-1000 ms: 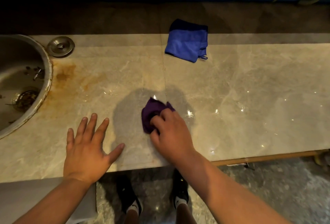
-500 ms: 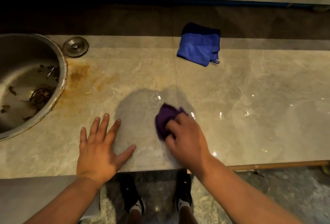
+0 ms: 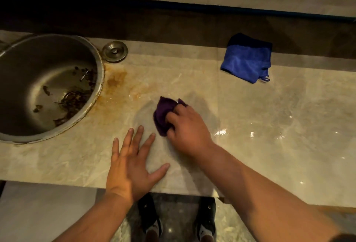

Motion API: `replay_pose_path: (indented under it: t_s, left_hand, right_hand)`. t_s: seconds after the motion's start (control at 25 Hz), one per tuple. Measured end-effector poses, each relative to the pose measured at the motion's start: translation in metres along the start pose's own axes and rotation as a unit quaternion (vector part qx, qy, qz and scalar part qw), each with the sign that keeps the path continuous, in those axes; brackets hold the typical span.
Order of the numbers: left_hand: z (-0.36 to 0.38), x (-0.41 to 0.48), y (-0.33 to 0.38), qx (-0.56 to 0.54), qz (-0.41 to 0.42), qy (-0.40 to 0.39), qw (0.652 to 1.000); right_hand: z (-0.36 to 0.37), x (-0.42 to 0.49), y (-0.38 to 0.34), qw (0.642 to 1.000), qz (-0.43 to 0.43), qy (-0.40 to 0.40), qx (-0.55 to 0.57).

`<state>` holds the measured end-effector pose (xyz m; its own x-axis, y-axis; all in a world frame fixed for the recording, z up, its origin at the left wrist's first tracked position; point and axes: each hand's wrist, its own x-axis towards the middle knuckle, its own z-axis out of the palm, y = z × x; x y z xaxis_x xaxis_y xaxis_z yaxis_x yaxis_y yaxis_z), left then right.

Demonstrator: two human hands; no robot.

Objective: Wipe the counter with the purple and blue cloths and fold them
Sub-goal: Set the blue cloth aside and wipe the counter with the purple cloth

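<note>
My right hand (image 3: 187, 130) presses a bunched purple cloth (image 3: 162, 114) onto the beige marble counter (image 3: 279, 126), with its fingers closed over the cloth's right side. Flat on the counter just below and to the left of the cloth lies my left hand (image 3: 131, 164), fingers spread and holding nothing. A folded blue cloth (image 3: 247, 60) rests at the back of the counter to the right, untouched. The counter glistens wet to the right of my right hand.
A round steel sink (image 3: 98, 72) with dark debris around its drain sits at the left. A metal drain plug (image 3: 115, 51) lies behind its rim. Rusty orange stains (image 3: 115, 80) mark the counter beside the sink. The counter's front edge runs just below my left hand.
My right hand has slid the purple cloth leftward toward the sink and the stains. The view has shifted left, showing more of the sink. My left hand stays flat on the counter.
</note>
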<state>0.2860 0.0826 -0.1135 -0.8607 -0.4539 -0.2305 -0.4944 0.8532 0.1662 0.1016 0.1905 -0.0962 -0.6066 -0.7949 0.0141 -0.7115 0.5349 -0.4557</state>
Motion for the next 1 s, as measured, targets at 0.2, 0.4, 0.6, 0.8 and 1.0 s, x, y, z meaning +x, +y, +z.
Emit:
replay_pose_path:
  t_s: [0.2, 0.4, 0.6, 0.8, 1.0]
  left_hand:
    - [0.009, -0.002, -0.002, 0.007, 0.009, 0.031, 0.999]
    - [0.014, -0.002, -0.004, -0.018, 0.016, 0.058, 0.998]
    - [0.013, -0.002, -0.003, -0.029, 0.02, 0.078, 0.996]
    - [0.012, -0.006, -0.006, -0.052, 0.028, 0.086, 0.995]
    - [0.012, -0.005, -0.005, -0.044, 0.029, 0.091, 0.994]
  right_hand:
    - [-0.018, -0.02, 0.043, 0.996, -0.076, -0.04, -0.024]
    - [-0.001, 0.073, 0.001, 0.999, 0.042, 0.014, -0.017]
    - [-0.007, 0.014, 0.005, 0.991, -0.107, -0.078, 0.022]
    - [-0.015, 0.088, 0.023, 0.995, 0.096, 0.028, 0.024]
    - [0.015, 0.108, -0.037, 0.983, 0.115, 0.069, 0.127]
